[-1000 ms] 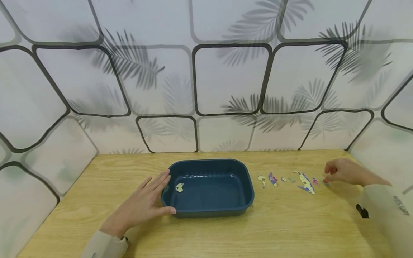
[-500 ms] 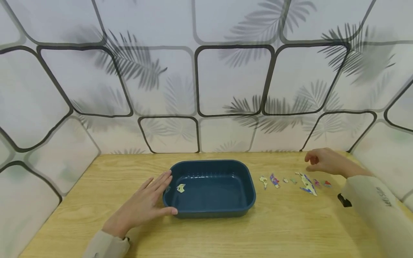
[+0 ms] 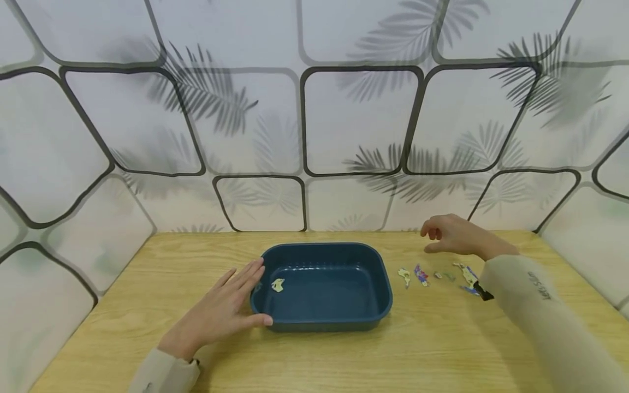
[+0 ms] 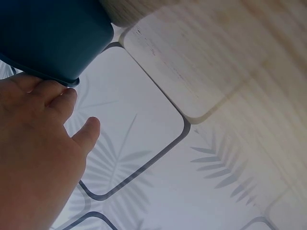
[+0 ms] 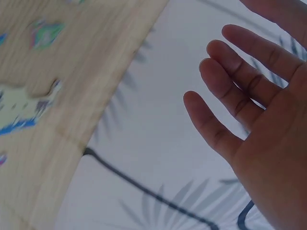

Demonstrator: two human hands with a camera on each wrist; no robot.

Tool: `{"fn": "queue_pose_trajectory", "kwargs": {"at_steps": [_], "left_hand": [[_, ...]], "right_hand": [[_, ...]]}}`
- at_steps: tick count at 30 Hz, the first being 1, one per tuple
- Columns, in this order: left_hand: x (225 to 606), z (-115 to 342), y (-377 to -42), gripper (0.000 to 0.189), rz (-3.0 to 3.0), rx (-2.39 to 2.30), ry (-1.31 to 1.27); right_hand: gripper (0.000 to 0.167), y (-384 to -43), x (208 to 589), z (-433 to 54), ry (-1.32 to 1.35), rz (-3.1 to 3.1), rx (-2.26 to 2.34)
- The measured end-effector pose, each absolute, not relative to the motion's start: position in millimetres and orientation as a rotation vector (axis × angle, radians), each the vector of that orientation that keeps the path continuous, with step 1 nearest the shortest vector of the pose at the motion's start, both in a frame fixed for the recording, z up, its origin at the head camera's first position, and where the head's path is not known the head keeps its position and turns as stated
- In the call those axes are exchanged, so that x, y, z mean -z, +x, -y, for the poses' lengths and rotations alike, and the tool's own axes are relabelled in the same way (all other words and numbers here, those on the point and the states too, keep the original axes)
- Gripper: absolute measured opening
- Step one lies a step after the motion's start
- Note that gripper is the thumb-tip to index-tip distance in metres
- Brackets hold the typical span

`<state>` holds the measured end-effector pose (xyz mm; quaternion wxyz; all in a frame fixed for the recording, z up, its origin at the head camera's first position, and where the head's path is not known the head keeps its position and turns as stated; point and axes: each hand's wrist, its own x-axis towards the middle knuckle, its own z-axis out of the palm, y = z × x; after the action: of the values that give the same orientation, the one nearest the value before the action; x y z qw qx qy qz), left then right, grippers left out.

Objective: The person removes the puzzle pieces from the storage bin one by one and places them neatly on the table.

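Observation:
A dark blue rectangular basin (image 3: 321, 295) stands on the wooden table. My left hand (image 3: 218, 316) rests on its left end, fingers fairly straight along the rim and thumb at the front corner. One pale flat cutout (image 3: 277, 285), sticker-like, lies inside near that end. Right of the basin runs a row of small flat cutouts: a pale one (image 3: 404, 277), a purple-and-red one (image 3: 421, 275) and a larger cream-and-blue one (image 3: 467, 273), among others. Above and behind this row hovers my right hand (image 3: 454, 236), fingers loosely bent and holding nothing in the right wrist view.
A pale wall (image 3: 358, 120) with dark outlined shapes and leaf prints rises behind the table (image 3: 344, 360), with side panels left and right. My right sleeve (image 3: 535, 297) covers the right end of the row.
My right hand has moved left and away from the red cutout at the row's right end, which stayed on the table. My left hand keeps its place on the basin.

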<state>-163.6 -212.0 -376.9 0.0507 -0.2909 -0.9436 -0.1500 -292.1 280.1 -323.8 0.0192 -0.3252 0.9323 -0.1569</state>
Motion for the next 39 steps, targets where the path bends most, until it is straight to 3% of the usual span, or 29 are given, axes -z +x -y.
{"fn": "queue_pose_trajectory", "kwargs": {"at_steps": [14, 32, 39], "left_hand": [[376, 212, -164, 0.103, 2.866, 0.457, -0.887], [379, 210, -163, 0.105, 2.853, 0.471, -0.894], [378, 211, -163, 0.104, 2.855, 0.467, -0.888]], "right_hand": [[0.024, -297, 311, -232, -1.127, -2.853, 0.51], [0.034, -301, 310, -187, -1.237, -2.788, 0.467], [0.025, -300, 305, -169, -1.216, -2.767, 0.493]]}}
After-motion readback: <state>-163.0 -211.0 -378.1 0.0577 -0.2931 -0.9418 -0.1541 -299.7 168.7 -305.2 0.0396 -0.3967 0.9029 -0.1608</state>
